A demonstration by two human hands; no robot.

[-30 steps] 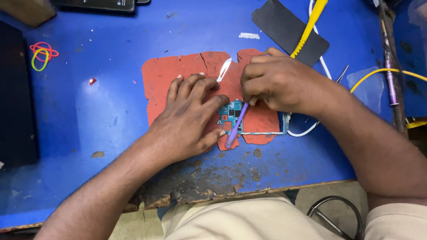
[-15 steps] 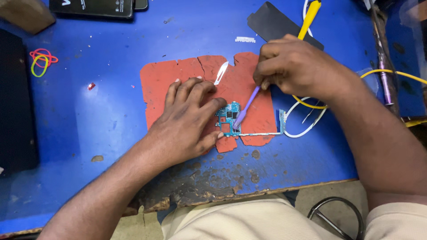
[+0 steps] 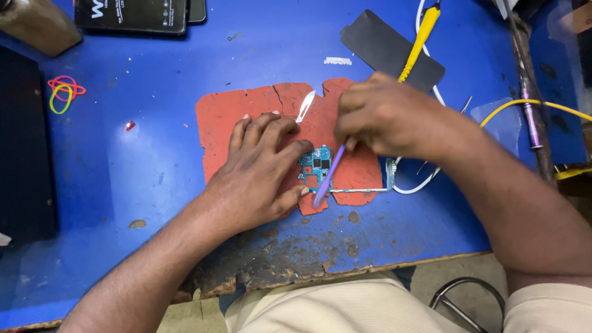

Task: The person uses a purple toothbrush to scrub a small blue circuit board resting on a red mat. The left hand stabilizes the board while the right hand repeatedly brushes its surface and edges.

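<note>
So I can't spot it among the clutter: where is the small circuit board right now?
In the head view, the small circuit board lies on the red mat at centre, pinned by the left hand, with the right hand bringing a purple tool across it.

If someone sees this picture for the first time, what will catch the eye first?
At the centre, the left hand presses a small blue circuit board onto a torn red mat, while the right hand works a purple tool over it. The bright blue table shows worn, chipped paint at its near edge.
</note>
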